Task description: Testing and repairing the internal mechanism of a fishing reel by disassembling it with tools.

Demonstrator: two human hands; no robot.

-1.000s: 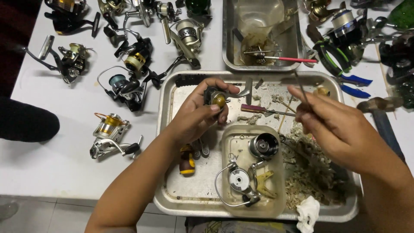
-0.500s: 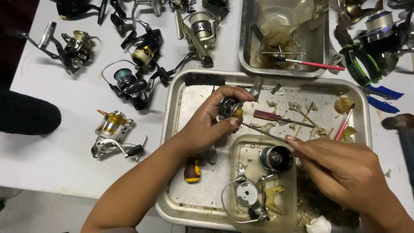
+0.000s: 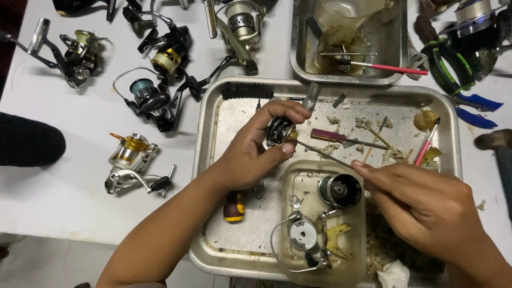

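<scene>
Left hand [image 3: 256,146] closed round a small dark reel part [image 3: 278,129], thumb & fingers pinching it, held up over the big metal tray [image 3: 213,138]. Right hand [image 3: 421,205] closed too, pinching a thin metal rod [image 3: 322,153]; rod tip touching the reel part by the left thumb.

Just under the right fingers: small tray [image 3: 290,184] w/ a black round spool [image 3: 340,190] & a silver reel piece w/ wire loop [image 3: 301,237]. Below left wrist: yellow-black screwdriver handle [image 3: 234,205]. Past the rod: maroon-handled tool [image 3: 341,137], red-tipped brush [image 3: 426,144], bits of dirty scrap on tray floor.

Left of left arm, on white table [image 3: 64,186]: gold & silver reel [image 3: 130,160]. Farther: black reels [image 3: 157,80]. Far up: deep metal pan [image 3: 386,48] w/ brownish stuff & a red-handled stick [image 3: 394,68]. Far right: blue-handled pliers [image 3: 472,109].
</scene>
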